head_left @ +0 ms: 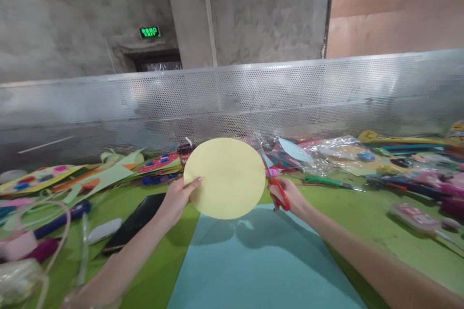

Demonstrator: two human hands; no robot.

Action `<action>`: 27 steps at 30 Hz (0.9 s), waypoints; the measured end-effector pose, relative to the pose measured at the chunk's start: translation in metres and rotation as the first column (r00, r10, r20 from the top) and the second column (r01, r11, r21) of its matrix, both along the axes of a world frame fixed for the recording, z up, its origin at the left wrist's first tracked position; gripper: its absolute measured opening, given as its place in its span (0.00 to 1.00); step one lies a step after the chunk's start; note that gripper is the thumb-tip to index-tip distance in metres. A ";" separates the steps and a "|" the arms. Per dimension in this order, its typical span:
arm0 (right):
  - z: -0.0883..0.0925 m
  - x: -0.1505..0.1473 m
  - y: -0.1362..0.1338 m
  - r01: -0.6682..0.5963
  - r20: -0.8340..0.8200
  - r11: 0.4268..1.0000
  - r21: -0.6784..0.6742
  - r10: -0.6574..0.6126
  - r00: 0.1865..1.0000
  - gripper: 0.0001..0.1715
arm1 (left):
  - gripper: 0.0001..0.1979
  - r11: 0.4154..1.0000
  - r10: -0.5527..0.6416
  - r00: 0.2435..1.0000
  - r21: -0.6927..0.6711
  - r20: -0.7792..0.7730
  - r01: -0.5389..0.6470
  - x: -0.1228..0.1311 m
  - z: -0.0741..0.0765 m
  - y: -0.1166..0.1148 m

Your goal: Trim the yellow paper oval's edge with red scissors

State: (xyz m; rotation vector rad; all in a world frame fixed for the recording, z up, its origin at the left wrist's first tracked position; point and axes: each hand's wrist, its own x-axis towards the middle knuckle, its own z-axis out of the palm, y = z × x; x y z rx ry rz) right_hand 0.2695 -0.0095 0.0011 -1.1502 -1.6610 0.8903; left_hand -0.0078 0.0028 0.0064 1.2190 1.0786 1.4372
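Note:
A round disc of pale yellow paper (226,178) is held up in front of me, its edge smoothly curved. My left hand (180,199) pinches it at the left edge, thumb on the near face. In my right hand (286,194) is a pair of scissors (280,192) with red handles, the fingers closed round them. The blades point up beside the disc's right edge; whether they touch the paper I cannot tell. Below both hands a large light blue sheet (268,256) lies on the green tabletop (152,275), with shadows of the hands and disc on it.
A black flat case (136,222) and a white oval object (105,230) lie left. Coloured paper scraps (105,181) are heaped behind them. A green-handled knife (326,181), plastic wrapping (326,152) and a pink item (415,217) sit right. A perforated metal panel (232,91) closes off the back.

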 end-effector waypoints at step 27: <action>0.002 -0.005 -0.004 0.016 0.053 1.000 -0.012 -0.016 0.998 0.10 | 0.15 1.000 -0.013 1.000 0.009 -0.014 0.013 0.001 -0.001 0.000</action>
